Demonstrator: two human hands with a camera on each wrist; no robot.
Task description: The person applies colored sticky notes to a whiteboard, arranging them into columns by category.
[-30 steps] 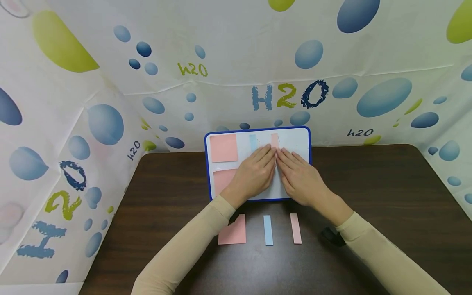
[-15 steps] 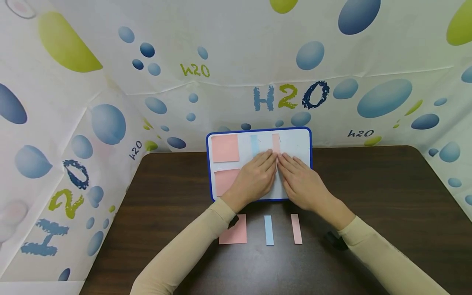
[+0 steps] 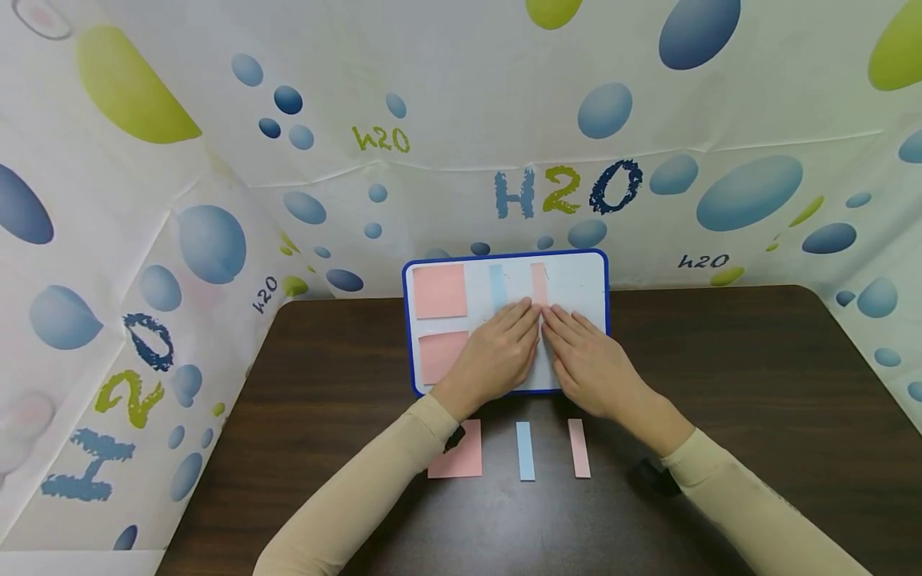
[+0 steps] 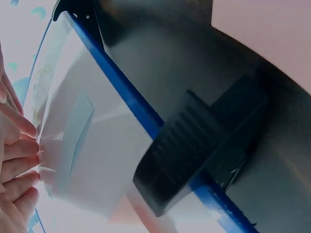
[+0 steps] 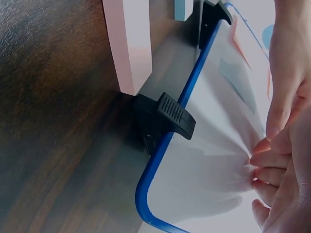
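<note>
A whiteboard (image 3: 576, 280) with a blue rim leans upright at the back of the table. My left hand (image 3: 497, 352) and right hand (image 3: 591, 360) lie side by side against it. Their straight fingertips press at the lower end of a narrow pink sticky strip (image 3: 539, 280). Left of that strip is a light blue strip (image 3: 498, 282), partly behind my left hand. Lower down, a blue sticky strip (image 4: 77, 138) shows in the left wrist view, its edge lifting from the board. Two square pink sticky notes (image 3: 440, 291) sit one above the other at the board's left.
On the dark table (image 3: 720, 368) before the board lie a pink sticky-note pad (image 3: 464, 456), a narrow blue pad (image 3: 525, 450) and a narrow pink pad (image 3: 579, 448). Black clips (image 5: 170, 119) grip the board's lower rim. A patterned white sheet (image 3: 461, 96) hangs behind.
Both hands have slid a little down the board together, fingertips still side by side. More of the pink strip shows above them. The pads on the table stay put.
</note>
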